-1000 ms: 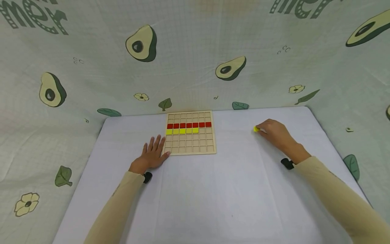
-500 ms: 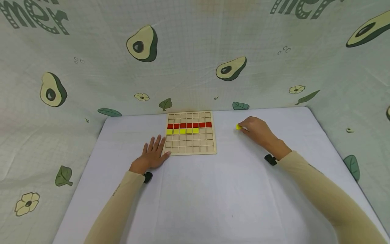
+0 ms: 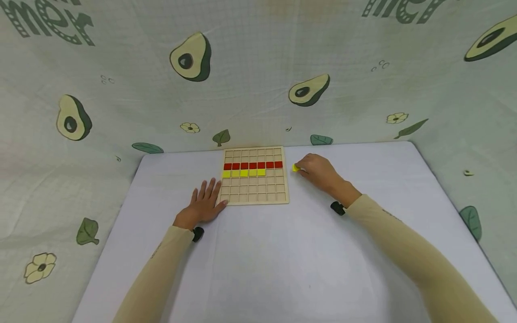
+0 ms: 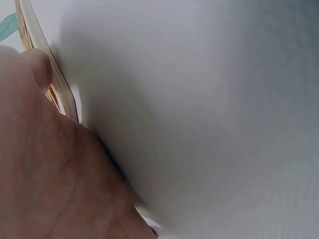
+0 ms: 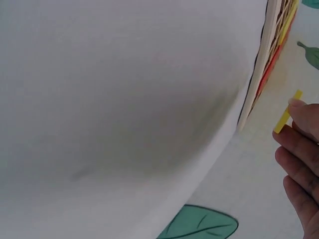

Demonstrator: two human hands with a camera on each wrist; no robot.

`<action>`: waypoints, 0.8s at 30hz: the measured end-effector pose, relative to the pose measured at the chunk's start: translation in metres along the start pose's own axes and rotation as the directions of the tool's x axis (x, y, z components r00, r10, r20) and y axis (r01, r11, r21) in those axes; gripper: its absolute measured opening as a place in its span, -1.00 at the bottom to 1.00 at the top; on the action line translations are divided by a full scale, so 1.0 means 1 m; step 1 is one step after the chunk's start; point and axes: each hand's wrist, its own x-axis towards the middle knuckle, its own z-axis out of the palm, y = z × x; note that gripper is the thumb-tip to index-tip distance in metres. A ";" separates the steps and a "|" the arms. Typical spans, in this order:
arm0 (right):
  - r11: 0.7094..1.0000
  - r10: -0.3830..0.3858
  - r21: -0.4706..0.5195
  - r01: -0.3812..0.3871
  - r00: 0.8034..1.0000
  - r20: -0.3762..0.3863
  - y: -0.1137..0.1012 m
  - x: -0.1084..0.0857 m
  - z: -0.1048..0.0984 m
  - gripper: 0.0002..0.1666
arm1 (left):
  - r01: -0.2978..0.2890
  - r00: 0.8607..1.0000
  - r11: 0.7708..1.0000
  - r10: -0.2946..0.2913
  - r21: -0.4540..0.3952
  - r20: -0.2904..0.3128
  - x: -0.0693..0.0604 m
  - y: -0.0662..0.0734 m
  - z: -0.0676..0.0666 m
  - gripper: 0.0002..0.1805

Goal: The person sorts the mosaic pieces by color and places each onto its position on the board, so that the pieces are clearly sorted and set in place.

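Note:
A light wooden grid board (image 3: 254, 196) lies near the back of the table. One of its rows is filled with red tiles (image 3: 261, 165); the row in front holds several yellow tiles (image 3: 244, 173) from the left, with two bare cells at its right end. My left hand (image 3: 202, 207) lies flat with spread fingers, its fingertips and thumb touching the board's left edge and near corner. Just right of the board, my right hand (image 3: 321, 172) pinches a yellow tile (image 3: 295, 168) between thumb and fingers. In the right wrist view this yellow tile (image 5: 288, 113) appears edge-on.
A white cloth covers the table (image 3: 258, 260). Behind it and at both sides hangs a pale curtain (image 3: 250, 58) printed with avocados, leaves and flowers. Each wrist carries a small black camera, such as the right camera (image 3: 337, 208).
My right hand has moved left across the table with the yellow tile, coming close to the board's right edge. The left hand stays in place on the board's edge.

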 end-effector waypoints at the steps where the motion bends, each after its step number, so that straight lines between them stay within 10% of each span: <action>1: 1.000 -0.003 0.002 0.003 1.000 0.003 -0.002 0.002 0.002 -0.69 | -0.002 1.000 1.000 0.002 -0.007 -0.002 0.000 0.000 -0.001 -0.08; 24: 0.999 -0.036 0.006 0.036 0.998 0.042 -0.039 0.044 0.029 -0.73 | -0.009 1.000 1.000 0.008 -0.023 -0.015 0.002 -0.005 0.002 -0.05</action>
